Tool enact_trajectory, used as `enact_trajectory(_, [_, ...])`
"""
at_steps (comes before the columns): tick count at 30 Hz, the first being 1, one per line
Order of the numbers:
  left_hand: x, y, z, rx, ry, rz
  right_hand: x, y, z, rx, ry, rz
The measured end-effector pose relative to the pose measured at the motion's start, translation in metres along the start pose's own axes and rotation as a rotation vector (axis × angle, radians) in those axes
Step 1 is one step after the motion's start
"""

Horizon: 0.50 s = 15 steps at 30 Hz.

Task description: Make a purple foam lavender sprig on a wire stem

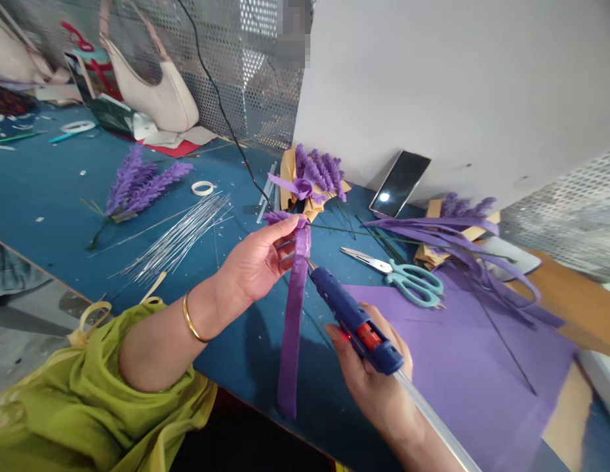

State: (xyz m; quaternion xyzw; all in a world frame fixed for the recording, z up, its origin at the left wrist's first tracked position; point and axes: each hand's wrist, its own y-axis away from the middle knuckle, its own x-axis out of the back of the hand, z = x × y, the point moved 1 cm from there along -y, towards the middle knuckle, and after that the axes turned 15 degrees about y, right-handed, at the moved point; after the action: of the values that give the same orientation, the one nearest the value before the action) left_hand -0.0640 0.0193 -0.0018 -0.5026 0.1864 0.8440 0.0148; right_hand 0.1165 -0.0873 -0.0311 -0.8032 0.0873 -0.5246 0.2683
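A purple strip [291,328] hangs down at the middle, its upper end pinched between the thumb and fingers of my left hand [258,262]. Purple fringed material sticks out to the left of that pinch, with a thin green stem running off to the right. My right hand [378,387] is wrapped round a blue glue gun [347,308] with a clear glue stick in its back end. The gun's nozzle points up and left, at the strip's right edge just below my left fingers; whether it touches is hard to tell.
Teal scissors [416,282] lie right of the glue gun, beside a purple sheet [447,354]. Thin wires [180,236], a tape ring [203,188] and purple flowers [138,180] are on the left. Behind are a wrapped bouquet [315,177], a phone [401,183] and a black cord [221,105].
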Motion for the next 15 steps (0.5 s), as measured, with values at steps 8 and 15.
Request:
enact_trajectory(8, [0.0004, 0.0000, 0.0016, -0.020, 0.002, 0.005, -0.0005, -0.0012, 0.0007, -0.003, 0.017, -0.002])
enact_trajectory(15, [-0.0015, 0.0004, 0.0016, 0.006, 0.003, 0.054, -0.0005, 0.0000, 0.0007, -0.039, -0.022, -0.011])
